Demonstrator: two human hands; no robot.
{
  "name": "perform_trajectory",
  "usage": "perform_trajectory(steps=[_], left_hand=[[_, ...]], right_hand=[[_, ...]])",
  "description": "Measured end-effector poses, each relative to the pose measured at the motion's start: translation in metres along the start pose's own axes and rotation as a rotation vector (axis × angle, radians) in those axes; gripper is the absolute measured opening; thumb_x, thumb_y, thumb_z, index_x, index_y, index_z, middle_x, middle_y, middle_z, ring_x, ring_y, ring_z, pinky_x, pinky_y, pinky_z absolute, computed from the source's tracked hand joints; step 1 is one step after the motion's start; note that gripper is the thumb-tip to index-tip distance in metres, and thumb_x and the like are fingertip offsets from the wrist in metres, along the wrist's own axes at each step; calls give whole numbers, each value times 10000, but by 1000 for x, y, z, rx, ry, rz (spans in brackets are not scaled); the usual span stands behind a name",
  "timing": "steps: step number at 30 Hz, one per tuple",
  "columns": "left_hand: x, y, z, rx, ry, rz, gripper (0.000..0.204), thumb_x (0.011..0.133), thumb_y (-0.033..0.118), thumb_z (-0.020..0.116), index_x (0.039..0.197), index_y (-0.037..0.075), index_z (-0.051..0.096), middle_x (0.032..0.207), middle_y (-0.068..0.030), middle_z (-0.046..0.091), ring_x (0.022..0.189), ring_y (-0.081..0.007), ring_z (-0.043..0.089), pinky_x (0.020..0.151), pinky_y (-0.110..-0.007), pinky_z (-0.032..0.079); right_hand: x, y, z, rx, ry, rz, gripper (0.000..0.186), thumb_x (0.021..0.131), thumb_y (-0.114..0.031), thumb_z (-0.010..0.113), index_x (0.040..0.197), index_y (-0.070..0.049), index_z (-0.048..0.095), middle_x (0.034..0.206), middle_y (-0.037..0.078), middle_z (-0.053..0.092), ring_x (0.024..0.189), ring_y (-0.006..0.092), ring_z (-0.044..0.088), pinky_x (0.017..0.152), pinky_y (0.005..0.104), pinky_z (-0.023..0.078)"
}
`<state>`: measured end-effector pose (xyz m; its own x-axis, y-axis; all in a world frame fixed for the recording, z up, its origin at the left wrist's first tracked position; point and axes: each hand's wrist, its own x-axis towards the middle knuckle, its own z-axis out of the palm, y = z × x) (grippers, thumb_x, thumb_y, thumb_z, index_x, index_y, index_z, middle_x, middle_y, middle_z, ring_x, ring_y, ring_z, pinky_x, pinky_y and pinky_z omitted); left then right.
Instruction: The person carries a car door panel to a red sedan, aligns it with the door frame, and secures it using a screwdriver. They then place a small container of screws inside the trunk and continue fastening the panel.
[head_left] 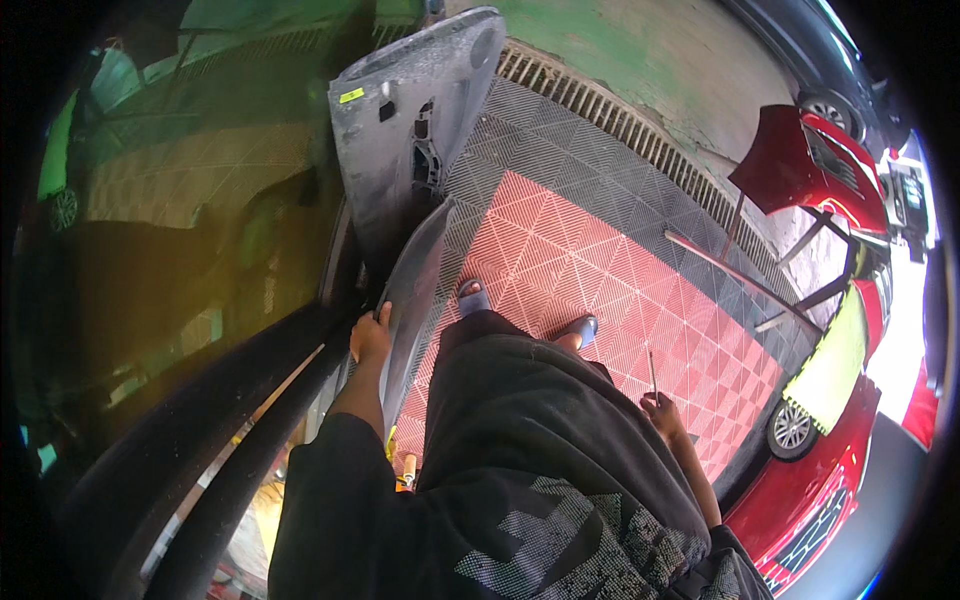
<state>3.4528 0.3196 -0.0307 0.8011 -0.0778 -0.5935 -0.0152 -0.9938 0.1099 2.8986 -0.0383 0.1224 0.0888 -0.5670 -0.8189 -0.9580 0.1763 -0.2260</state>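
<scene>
My left hand point(372, 338) grips the edge of a grey curved panel point(420, 270) at the left of my body, beside dark trim along the glass. Behind that panel stands a larger grey door-shaped panel point(385, 150), with openings and a small yellow-green sticker point(352, 95). My right hand point(661, 410) is closed on a thin metal rod point(652, 370), held beside my right hip; the kind of tool is unclear.
A large tinted glass surface point(180, 170) fills the left. My sandalled feet stand on red tiles point(530, 240) bordered by grey ones and a drain grate point(590, 90). At right are a red car part point(765, 165) on a metal stand and a red car point(805, 510).
</scene>
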Motion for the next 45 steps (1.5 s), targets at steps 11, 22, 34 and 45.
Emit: perform_trajectory(steps=[11, 22, 34, 45], left_hand=[[42, -42, -20, 87, -171, 56, 846, 976, 807, 517, 1272, 50, 749, 1216, -244, 756, 1179, -450, 703, 972, -548, 560], [18, -35, -27, 58, -33, 48, 745, 1008, 724, 550, 1408, 102, 643, 1359, -209, 707, 1273, -393, 667, 1043, -522, 530], [50, 6, -54, -156, 382, 240, 615, 1053, 575, 584, 1428, 87, 596, 1397, -239, 594, 1291, -462, 573, 1094, -549, 471], [155, 254, -238, -188, 611, 560, 672, 946, 334, 775, 1491, 32, 526, 1383, -251, 602, 1265, -461, 600, 1058, -526, 512]], right_hand=[[-7, 55, 32, -135, 51, -109, 471, 993, -436, 724, 1239, -35, 746, 1110, 210, 793, 1080, 300, 761, 932, 422, 572], [-19, 9, 34, 47, 64, -37, 359, 1004, -344, 738, 1180, -32, 761, 1008, 138, 791, 980, 238, 739, 890, 398, 571], [24, 13, 26, 6, 41, -166, 447, 1027, -430, 658, 1208, -33, 752, 1105, 230, 779, 1083, 336, 740, 932, 451, 551], [68, -22, -38, 229, -11, 51, 365, 1031, -237, 719, 1271, 33, 661, 1031, 181, 760, 841, 246, 788, 522, 370, 618]])
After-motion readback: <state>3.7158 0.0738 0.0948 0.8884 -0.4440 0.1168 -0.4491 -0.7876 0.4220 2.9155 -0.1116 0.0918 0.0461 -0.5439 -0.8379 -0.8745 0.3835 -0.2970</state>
